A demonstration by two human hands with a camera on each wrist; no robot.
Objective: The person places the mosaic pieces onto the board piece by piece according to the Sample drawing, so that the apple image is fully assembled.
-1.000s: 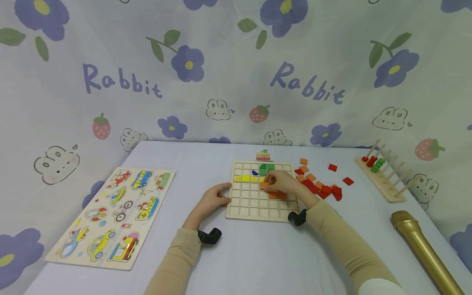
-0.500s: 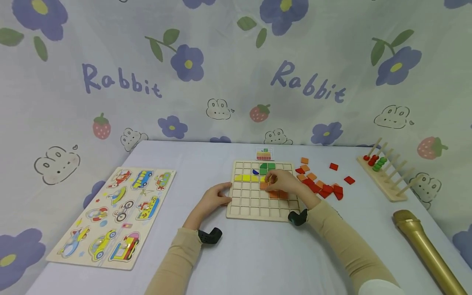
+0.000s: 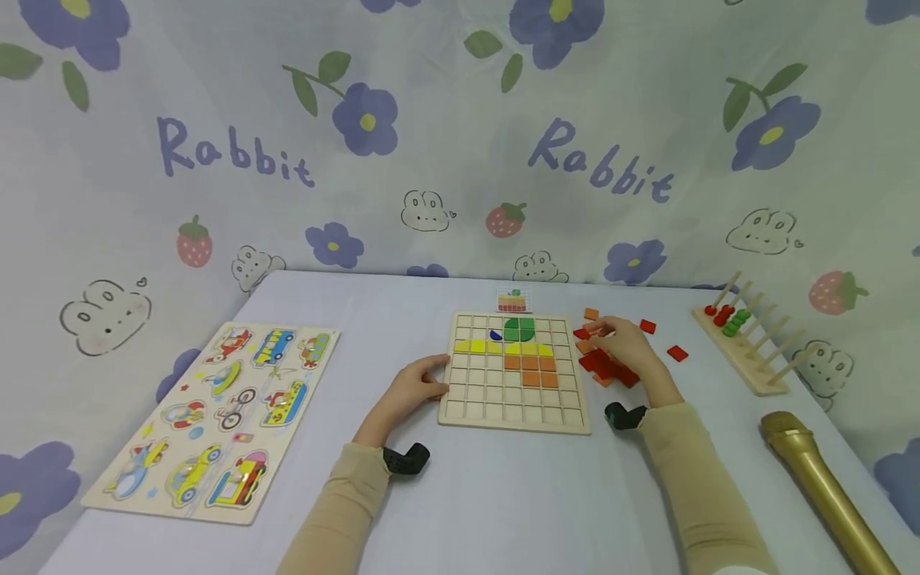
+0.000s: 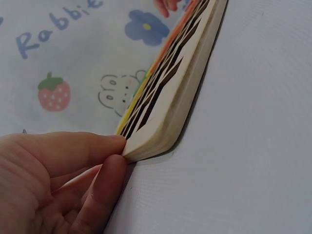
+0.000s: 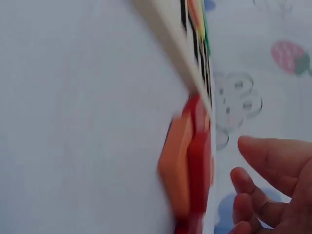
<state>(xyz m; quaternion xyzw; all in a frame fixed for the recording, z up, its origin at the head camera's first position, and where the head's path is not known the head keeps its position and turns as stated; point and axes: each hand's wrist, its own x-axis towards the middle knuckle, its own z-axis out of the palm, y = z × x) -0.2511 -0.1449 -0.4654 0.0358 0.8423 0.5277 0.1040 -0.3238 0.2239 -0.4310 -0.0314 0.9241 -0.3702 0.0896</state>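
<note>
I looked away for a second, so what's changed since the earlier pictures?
The right hand has let go of the orange square, now lying in the grid board, and moved right to the loose red and orange pieces. The left hand stayed at the board's left edge.

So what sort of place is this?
Probably a play or learning corner: there's a vehicle peg puzzle, a gridded wooden tile board and a bead-counting rack, with a rabbit-print backdrop behind.
</note>
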